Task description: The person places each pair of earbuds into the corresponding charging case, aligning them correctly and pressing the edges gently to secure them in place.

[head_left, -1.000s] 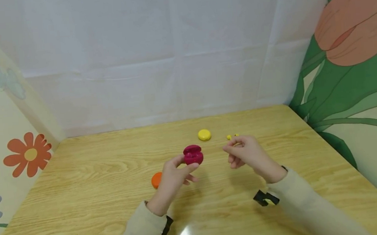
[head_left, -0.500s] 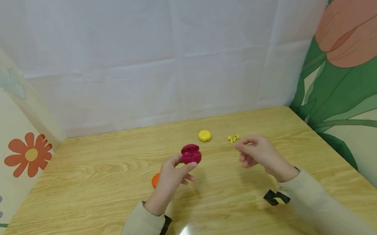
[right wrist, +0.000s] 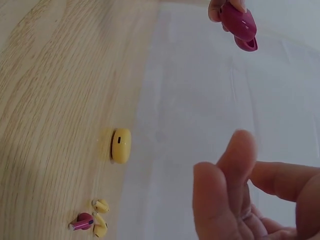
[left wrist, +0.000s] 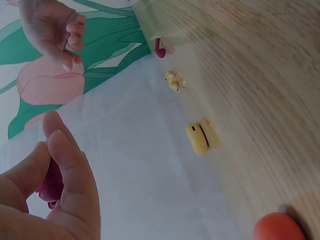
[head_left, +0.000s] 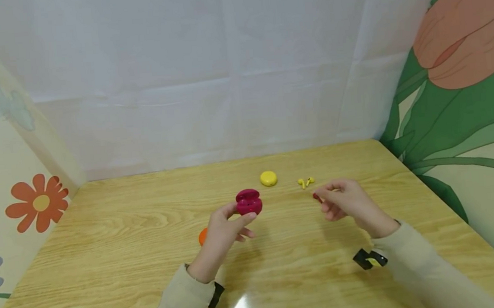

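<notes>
A magenta earbud case, its lid raised, is gripped between the thumb and fingers of my left hand above the table. In the right wrist view the same case hangs at the top. My right hand hovers over the table with loosely bent fingers and nothing visible between them. Near its fingertips a magenta earbud lies on the table, partly covered in the head view. The right wrist view shows this earbud beside two yellow earbuds.
A round yellow case lies closed farther back, left of the yellow earbuds. An orange round case is partly hidden behind my left hand. A white cloth hangs behind the wooden table.
My right hand has moved right, uncovering the yellow earbuds and then the magenta earbud. My left hand has shifted slightly left, still holding the magenta case.
</notes>
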Motion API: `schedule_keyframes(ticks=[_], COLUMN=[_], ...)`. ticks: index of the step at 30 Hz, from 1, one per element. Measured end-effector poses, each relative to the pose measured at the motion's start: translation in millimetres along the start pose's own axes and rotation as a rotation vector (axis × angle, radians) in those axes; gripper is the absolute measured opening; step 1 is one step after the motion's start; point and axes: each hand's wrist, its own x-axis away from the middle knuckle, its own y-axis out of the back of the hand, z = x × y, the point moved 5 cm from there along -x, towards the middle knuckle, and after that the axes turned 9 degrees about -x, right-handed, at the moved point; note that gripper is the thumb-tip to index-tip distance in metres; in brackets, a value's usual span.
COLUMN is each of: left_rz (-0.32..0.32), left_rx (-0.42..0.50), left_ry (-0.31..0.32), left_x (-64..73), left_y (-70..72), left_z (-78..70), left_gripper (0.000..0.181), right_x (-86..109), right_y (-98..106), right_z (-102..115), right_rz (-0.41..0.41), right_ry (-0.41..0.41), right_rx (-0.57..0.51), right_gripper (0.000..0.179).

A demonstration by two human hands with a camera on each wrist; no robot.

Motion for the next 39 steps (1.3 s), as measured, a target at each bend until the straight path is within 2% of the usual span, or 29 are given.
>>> schedule_keyframes(ticks=[12, 17, 27, 39], left_rz=[0.000, -0.001, -0.002, 0.006], left_rx=[0.008, 0.002, 0.003, -0.002], left_ry=[0.002, 0.001, -0.001, 0.003], left_x=[0.5, 1.5, 3.3, 1.9], left_y=[-0.9, -0.8, -0.8, -0.5], left_z=[0.4, -0.7, -2.5, -0.4], left_gripper=[0.035, 0.034, 0.034, 0.035], right_x=[-10.3, -15.5, -28.4, -40.1], right_y=[6, 8, 15, 17], right_z=[-13, -20, -39, -50], right_rz=[-0.036, -0.024, 0.003, -0.006], right_ry=[-0.061, -0.092, -0.193, -0.235], right_rx=[0.010, 0.000, -0.067, -0.121], right_gripper=[0.035, 0.036, 0.039, 0.035])
